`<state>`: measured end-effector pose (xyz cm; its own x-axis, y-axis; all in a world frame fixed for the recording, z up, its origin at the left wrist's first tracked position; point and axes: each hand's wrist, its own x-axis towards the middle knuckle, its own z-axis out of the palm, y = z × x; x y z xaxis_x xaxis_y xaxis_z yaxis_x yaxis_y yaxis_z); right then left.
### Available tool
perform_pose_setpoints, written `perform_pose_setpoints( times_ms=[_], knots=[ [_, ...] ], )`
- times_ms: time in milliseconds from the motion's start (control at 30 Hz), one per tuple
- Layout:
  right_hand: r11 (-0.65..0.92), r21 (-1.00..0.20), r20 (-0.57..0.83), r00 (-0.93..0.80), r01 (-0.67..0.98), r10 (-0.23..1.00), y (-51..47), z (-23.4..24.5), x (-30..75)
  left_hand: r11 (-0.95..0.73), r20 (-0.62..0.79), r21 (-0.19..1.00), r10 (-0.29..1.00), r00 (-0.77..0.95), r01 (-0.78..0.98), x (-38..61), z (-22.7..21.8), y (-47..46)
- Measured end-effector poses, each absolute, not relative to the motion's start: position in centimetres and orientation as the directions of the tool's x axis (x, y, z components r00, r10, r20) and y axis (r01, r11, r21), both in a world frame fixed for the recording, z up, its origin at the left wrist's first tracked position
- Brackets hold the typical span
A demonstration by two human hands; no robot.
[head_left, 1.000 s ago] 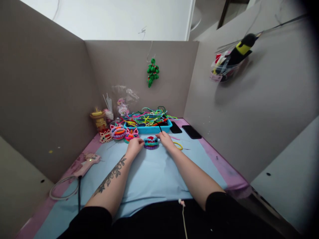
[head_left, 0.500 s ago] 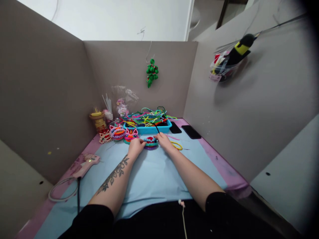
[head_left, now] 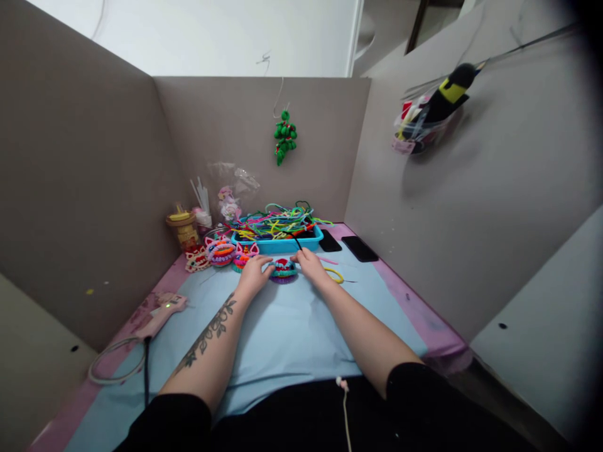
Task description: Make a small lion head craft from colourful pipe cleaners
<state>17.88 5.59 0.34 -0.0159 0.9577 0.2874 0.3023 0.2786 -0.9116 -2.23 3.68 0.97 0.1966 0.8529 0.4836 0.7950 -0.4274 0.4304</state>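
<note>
A small pipe-cleaner figure, teal with a red middle and a purple lower edge, rests on the blue cloth between my hands. My left hand is at its left side, thumb and fingers parted, with nothing visible in them. On the other side my right hand pinches a black pipe cleaner, whose free end sticks up and back toward the tray. Whether the right fingertips also touch the figure is too small to tell. More pipe-cleaner figures stand beyond my left hand: an orange-and-pink one, a lilac one and a cream one.
A blue tray heaped with coloured pipe cleaners stands at the back. Two dark phones lie to its right. A yellow pipe cleaner is near my right wrist. At left lies a pink glue gun with its cable. Partitions enclose three sides.
My left fingers have parted and drawn slightly left, off the figure's edge. My right hand keeps its pinch on the black pipe cleaner. The view has shifted a little.
</note>
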Motion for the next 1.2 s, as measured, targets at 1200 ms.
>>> perform_pose_setpoints(
  times_ms=[1200],
  knots=[
    [0.107, -0.886, 0.151, 0.062, 0.452, 0.987, 6.3, 0.3, 19.1, -0.544, 0.46, 0.383, 0.813, 0.356, 0.747, -1.6, 0.7, 3.4]
  ],
)
